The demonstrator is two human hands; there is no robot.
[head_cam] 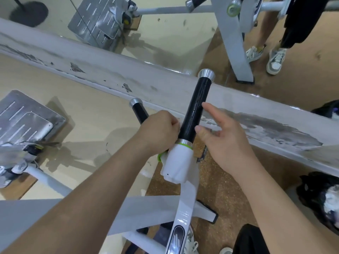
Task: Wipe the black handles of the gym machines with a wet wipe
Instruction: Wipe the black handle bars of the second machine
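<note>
Left hand [157, 130]: clenched, fingers curled round the lower part of the short handle [140, 113], knuckles just beside the long handle [195, 110]; whether a wipe sits inside the fist cannot be told.

Right hand [227, 142]: released, fingers spread and straight, palm facing the long handle from its right; thumb and forefinger tip just beside it, contact cannot be told.

Long handle: centre of view, between the two hands; long axis runs away from the person, tilted a little right; straight cylinder, glossy black, faint fine ribbing; far end points at the ledge [110, 74] and carries a flared, brushed-metal cap [206, 73]; near end meets a metal band, then a green ring [184, 143], then a smooth white collar [178, 162].

Short handle: left of the long one; axis leans away and to the left; same black finish, same flared metal end; only the far part shows past the fist.

The collar joins a glossy white frame [183, 217] running down towards the person.

Ledge: long, pale, diagonal across view; paint scuffed and chipped, grey patches.

Far left: ridged grey metal plate [22, 120] on pale flooring.

Under the right hand: brown speckled floor [220, 189].
</note>
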